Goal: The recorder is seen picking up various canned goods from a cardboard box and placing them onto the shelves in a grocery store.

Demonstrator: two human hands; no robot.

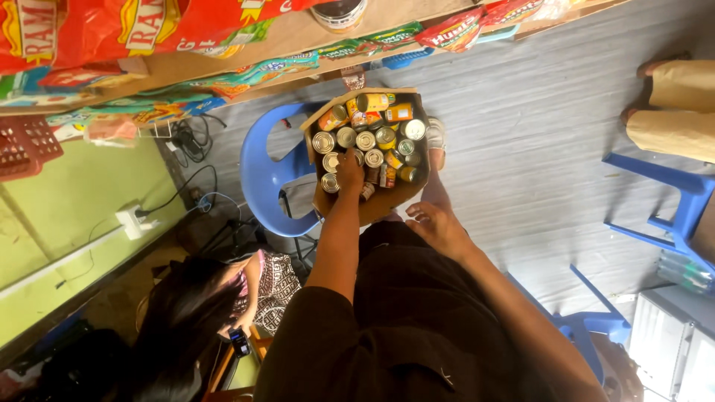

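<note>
Cardboard box (387,199) of tins, resting on blue plastic chair (261,179) | left hand (348,170) reaching in at near-left corner, fingers on a small tin (331,182), grasp uncertain | right hand (439,227) loose, empty, beside near edge | advice: pinch rim squarely, lift straight, avoid toppling neighbours.

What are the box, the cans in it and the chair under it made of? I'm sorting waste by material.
Box: brown cardboard, matte, with folded flaps. Cans: metal, judging by their shiny ribbed silver lids; several have paper-like coloured labels. Chair: likely moulded plastic, smooth, glossy blue.
</note>
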